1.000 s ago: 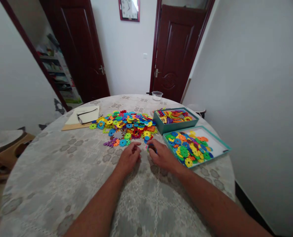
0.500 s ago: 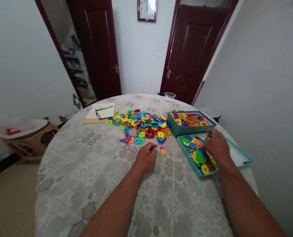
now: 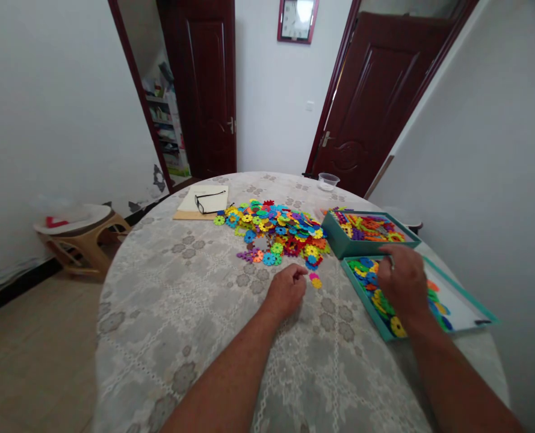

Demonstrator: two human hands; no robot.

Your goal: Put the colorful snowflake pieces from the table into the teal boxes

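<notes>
The right hand has crossed from beside the left hand to the shallow teal tray on its own side. A second ago the two hands nearly met; now they are well apart. Half a second ago coloured bits showed at the right fingertips over the tray; now those fingers are bent, backs toward the view, and whether they grip anything cannot be told.

The left hand stays on the desk, loosely curled; no piece shows in it, though its inner side is hidden. Just beyond its fingertips lie a pink piece and a yellow piece, touching, uncovered since the right hand left.

Flower-shaped pieces lie in the tray under and around the right hand, while a large mixed pile spreads ahead of the left. Beyond the right hand stands the teal box, filled with more pieces.

As a judgement, the handling has shifted from desk to tray, with the pink and yellow pair left between the hands.
</notes>
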